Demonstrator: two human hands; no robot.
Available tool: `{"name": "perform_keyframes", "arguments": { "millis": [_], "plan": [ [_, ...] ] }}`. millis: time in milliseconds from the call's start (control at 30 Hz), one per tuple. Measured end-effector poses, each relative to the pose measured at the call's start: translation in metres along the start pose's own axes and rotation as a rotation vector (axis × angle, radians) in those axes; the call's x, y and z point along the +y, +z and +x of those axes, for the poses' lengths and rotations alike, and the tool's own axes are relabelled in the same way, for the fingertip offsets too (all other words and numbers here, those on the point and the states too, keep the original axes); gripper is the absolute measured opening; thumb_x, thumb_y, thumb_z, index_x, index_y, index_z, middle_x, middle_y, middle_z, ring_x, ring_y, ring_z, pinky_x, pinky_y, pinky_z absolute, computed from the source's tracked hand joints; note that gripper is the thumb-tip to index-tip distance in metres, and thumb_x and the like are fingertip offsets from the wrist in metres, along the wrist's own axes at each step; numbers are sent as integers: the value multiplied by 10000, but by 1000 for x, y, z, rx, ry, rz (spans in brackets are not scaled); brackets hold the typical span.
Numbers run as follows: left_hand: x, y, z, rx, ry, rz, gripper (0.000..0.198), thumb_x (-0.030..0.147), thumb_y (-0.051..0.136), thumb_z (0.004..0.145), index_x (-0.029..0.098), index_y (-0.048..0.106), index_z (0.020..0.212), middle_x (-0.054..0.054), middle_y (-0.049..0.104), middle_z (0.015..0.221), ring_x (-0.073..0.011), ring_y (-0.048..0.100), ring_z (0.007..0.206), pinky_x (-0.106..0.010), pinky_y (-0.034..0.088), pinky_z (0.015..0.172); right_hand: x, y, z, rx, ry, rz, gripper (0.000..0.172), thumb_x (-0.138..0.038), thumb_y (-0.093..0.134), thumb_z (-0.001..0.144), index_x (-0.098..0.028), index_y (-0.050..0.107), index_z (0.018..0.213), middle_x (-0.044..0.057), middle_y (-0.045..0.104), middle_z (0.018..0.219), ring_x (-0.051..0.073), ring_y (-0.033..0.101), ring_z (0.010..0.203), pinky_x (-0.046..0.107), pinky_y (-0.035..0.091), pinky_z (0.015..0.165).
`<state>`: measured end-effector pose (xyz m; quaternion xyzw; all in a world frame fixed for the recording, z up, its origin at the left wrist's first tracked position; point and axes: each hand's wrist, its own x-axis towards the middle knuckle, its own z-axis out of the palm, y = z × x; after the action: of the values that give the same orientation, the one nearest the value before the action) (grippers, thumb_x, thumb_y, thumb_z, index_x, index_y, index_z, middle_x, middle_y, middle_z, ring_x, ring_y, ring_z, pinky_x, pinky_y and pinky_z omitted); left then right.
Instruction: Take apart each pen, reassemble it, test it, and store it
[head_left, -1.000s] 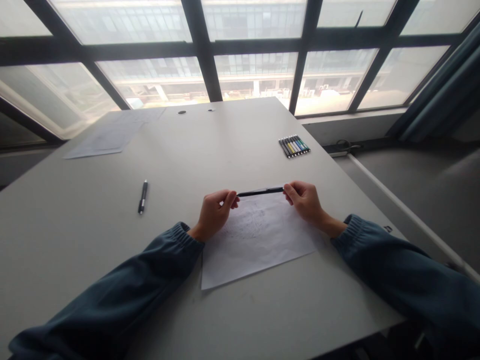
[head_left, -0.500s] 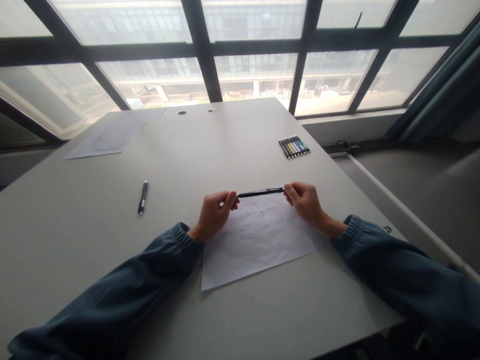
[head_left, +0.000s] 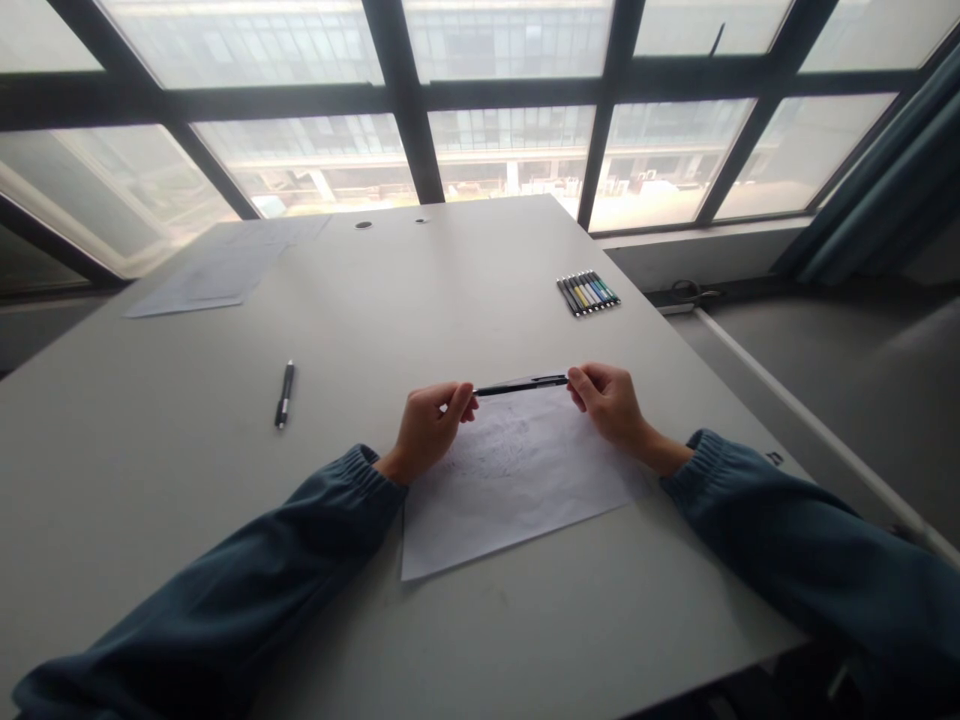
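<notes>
A black pen (head_left: 521, 385) is stretched level between my two hands, over the far edge of a white sheet of paper (head_left: 517, 500) with faint scribbles. My left hand (head_left: 431, 425) is closed, pinching the pen's left end between thumb and fingers. At the right end, my right hand (head_left: 609, 402) pinches the pen the same way. Both hands are above the paper's upper part. Another dark pen (head_left: 285, 396) lies on the table to the left of my left hand.
On the white table (head_left: 360, 330), a row of several pens (head_left: 589, 294) lies near the right edge. Thin paper sheets (head_left: 210, 270) lie at the far left. Windows (head_left: 517, 150) stand behind the table, and a white pipe (head_left: 810, 420) runs beyond its right edge.
</notes>
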<state>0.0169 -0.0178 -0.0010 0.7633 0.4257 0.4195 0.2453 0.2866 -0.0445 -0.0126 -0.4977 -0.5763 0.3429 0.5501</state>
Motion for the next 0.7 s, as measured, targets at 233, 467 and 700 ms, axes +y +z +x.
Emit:
{"name": "perform_keyframes", "arguments": {
  "millis": [233,467,700],
  "plan": [
    [3,0,0,12,5,-18,444,408,534,992,154,689,661,-4,654,560,-106,616,525,-215,450,558,-1,1,-1,19,-11,17,434,-498,626,916,-157,630,648,-16,541,516,95,468,466,236,341,458],
    [2,0,0,27,50,-31,443,377,544,992,154,655,626,-19,694,634,-117,654,601,-226,477,616,2,0,-1,32,-9,62,441,-495,610,933,-154,655,657,16,609,572,110,535,511,243,397,494],
    [5,-2,1,44,102,-49,407,337,560,989,156,649,636,-20,693,666,-121,664,657,-234,485,664,0,2,1,-14,1,178,347,-482,722,853,-145,697,933,5,654,606,110,554,489,234,405,463]
  ]
}}
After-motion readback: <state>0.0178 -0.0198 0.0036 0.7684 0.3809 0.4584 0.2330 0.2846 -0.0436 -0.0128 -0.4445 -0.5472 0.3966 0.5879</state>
